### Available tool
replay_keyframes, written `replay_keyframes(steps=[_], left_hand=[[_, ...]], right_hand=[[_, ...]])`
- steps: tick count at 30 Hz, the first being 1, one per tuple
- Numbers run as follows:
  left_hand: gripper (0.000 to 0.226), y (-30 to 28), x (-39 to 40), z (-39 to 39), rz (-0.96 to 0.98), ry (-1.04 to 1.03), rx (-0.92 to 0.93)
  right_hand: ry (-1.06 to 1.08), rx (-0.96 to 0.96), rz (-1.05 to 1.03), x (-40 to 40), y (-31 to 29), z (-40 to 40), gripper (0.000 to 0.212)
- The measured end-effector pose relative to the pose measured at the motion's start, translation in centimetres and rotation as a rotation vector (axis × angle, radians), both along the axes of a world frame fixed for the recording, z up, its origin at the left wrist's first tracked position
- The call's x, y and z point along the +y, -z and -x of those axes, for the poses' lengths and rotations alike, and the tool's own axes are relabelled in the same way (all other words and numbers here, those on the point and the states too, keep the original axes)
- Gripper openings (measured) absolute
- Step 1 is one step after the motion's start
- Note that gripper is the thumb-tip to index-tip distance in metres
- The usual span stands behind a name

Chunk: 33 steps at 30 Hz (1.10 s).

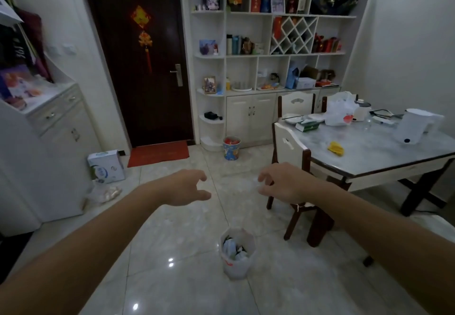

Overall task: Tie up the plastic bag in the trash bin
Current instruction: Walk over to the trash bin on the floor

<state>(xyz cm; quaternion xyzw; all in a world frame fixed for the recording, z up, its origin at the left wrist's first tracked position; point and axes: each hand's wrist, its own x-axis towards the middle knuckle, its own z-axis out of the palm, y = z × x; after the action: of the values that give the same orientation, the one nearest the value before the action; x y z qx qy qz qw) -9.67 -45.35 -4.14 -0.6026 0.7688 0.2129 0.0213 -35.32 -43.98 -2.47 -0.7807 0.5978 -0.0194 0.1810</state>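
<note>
A small white trash bin (235,269) stands on the tiled floor, low in the middle of the head view. A whitish plastic bag (248,238) lines it, folded over the rim, with wrappers and paper inside. My left hand (185,187) and my right hand (283,183) are held out in front of me, well above the bin in the picture and apart from it. Both hands are empty, with fingers curled loosely and spread.
A dining table (384,159) with a kettle, a bag and dishes stands at the right, with a chair (294,164) tucked beside it near the bin. A second, patterned bin (231,148) sits by the white cabinet. A carton (106,166) lies at the left.
</note>
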Motion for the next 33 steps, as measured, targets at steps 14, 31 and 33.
replay_keyframes(steps=[14, 31, 33], left_hand=[[0.050, 2.9, -22.7, -3.1, -0.035, 0.164, -0.005], [0.049, 11.5, -39.4, 1.9, -0.148, 0.177, 0.012], [0.048, 13.6, -41.0, 3.4, -0.145, 0.098, 0.031]], right_hand=[[0.082, 0.016, -0.041, -19.7, 3.1, -5.1, 0.040], [0.035, 0.077, -0.169, -37.9, 14.0, -3.0, 0.041], [-0.026, 0.080, -0.184, -40.6, 16.5, -1.7, 0.039]])
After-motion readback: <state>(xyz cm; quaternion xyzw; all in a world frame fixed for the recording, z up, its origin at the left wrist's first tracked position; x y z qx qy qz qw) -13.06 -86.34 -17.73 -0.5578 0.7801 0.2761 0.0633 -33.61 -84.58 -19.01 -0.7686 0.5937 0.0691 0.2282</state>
